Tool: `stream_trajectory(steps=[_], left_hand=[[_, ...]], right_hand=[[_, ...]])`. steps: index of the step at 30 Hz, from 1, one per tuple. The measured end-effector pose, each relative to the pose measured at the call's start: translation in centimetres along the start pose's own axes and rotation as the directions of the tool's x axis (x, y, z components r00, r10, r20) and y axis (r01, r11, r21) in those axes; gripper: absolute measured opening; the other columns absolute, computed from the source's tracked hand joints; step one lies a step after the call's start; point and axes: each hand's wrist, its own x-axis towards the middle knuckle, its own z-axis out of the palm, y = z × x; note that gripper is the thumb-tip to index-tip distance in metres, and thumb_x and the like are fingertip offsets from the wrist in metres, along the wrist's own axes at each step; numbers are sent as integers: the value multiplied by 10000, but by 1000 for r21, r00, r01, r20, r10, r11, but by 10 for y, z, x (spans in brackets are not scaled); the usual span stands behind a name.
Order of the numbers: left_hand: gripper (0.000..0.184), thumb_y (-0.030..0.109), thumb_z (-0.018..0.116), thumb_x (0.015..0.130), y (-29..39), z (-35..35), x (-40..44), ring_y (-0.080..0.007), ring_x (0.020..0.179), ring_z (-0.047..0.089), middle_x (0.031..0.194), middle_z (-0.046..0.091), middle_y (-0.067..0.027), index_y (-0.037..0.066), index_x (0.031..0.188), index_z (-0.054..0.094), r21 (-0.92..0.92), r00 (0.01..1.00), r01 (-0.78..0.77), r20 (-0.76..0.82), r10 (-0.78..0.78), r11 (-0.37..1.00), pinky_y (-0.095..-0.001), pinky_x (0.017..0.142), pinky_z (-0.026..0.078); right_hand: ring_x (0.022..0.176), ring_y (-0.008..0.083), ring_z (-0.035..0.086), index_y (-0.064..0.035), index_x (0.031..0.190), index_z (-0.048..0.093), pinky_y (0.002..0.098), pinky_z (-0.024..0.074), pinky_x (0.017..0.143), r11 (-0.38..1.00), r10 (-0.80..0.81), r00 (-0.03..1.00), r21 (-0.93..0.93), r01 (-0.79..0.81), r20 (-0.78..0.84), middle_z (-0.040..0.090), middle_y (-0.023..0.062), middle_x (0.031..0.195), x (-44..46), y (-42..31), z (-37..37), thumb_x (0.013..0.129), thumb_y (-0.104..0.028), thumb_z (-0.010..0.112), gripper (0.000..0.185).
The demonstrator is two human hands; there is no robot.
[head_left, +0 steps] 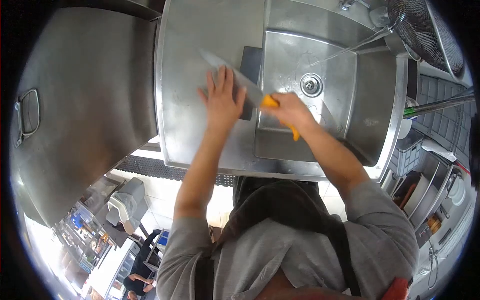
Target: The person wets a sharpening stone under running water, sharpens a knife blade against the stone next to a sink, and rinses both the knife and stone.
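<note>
A long knife [248, 86] with a yellow handle lies slantwise across a dark grey sharpening stone [251, 56], its tip pointing to the upper left. My right hand [292, 111] is closed around the handle, over the left edge of the sink basin. With fingers spread, my left hand [223, 101] rests on or just over the blade. The blade looks slightly blurred, and it hides the middle of the stone. The stone sits on the steel counter [200, 145], beside the basin.
Water runs in a thin stream into the steel sink [350, 65] toward its drain [311, 85]. A mesh strainer [417, 30] is at the upper right. A steel surface with a handle [29, 112] stands left of the counter. Another person [135, 285] is at the lower left.
</note>
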Motion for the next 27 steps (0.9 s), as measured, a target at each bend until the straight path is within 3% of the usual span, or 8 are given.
stream_trajectory(steps=[5, 10, 12, 13, 15, 17, 21, 27], left_hand=[[618, 426, 578, 966, 18, 18, 46, -438, 1483, 279, 1576, 400, -119, 99, 1481, 477, -6, 990, -74, -117, 72, 997, -779, 1082, 224], [506, 377, 622, 951, 13, -16, 162, -404, 1428, 381, 1425, 531, -118, 128, 1390, 581, -115, 918, -142, -388, 87, 983, -688, 1101, 312], [506, 297, 635, 946, 4, -48, 174, -430, 1450, 331, 1518, 403, -280, 51, 1382, 569, 12, 941, -257, -226, 253, 966, -612, 1159, 291], [506, 297, 635, 946, -4, -54, 171, -430, 1450, 331, 1518, 403, -280, 51, 1382, 569, 16, 939, -255, -233, 252, 967, -612, 1159, 291], [386, 307, 672, 928, -13, -61, 157, -392, 1413, 409, 1371, 573, -109, 124, 1268, 672, 109, 850, -379, -352, 392, 919, -661, 1094, 346], [342, 282, 685, 919, -12, -59, 118, -387, 1407, 420, 1355, 585, -109, 121, 1220, 695, 79, 859, -379, -341, 382, 922, -661, 1085, 358], [342, 244, 685, 920, -6, -14, 17, -412, 1409, 416, 1362, 574, -147, 86, 1224, 689, -96, 927, -332, -217, 306, 938, -653, 1076, 377], [409, 273, 642, 948, 10, -6, -30, -448, 1416, 393, 1447, 510, -183, 26, 1274, 644, -159, 977, -201, -99, 187, 966, -650, 1089, 361]], right_hand=[[604, 258, 668, -46, 972, 706, 407, 538, 611, 996, -47, 992, -83, 38, -120, 693, 155, 767, 22, 2, -36, 845, -457, 760, 434], [811, 380, 703, -78, 1044, 704, 491, 552, 748, 828, -464, 810, -501, 252, -360, 713, 187, 805, 85, -34, -76, 868, -388, 741, 359], [816, 388, 701, -140, 1162, 692, 491, 563, 733, 740, -593, 671, -630, 235, -446, 701, 174, 843, 90, -37, -73, 866, -255, 731, 320], [816, 388, 701, -140, 1162, 692, 491, 563, 733, 736, -600, 666, -634, 239, -444, 701, 174, 843, 81, -38, -69, 866, -255, 731, 320], [779, 387, 689, -237, 1305, 649, 467, 577, 705, 729, -653, 580, -611, 308, -487, 655, 161, 905, 48, -30, -54, 816, -133, 739, 509], [749, 371, 678, -307, 1399, 587, 448, 587, 681, 763, -627, 647, -510, 396, -435, 601, 149, 954, 23, -8, -31, 759, -51, 741, 706], [756, 317, 681, -317, 1391, 601, 438, 594, 676, 817, -540, 758, -446, 366, -366, 583, 107, 963, -48, 51, 12, 747, -30, 735, 718], [762, 291, 672, -284, 1309, 656, 409, 598, 675, 746, -618, 690, -559, 362, -377, 571, 71, 957, -53, 80, 32, 732, -37, 743, 633]])
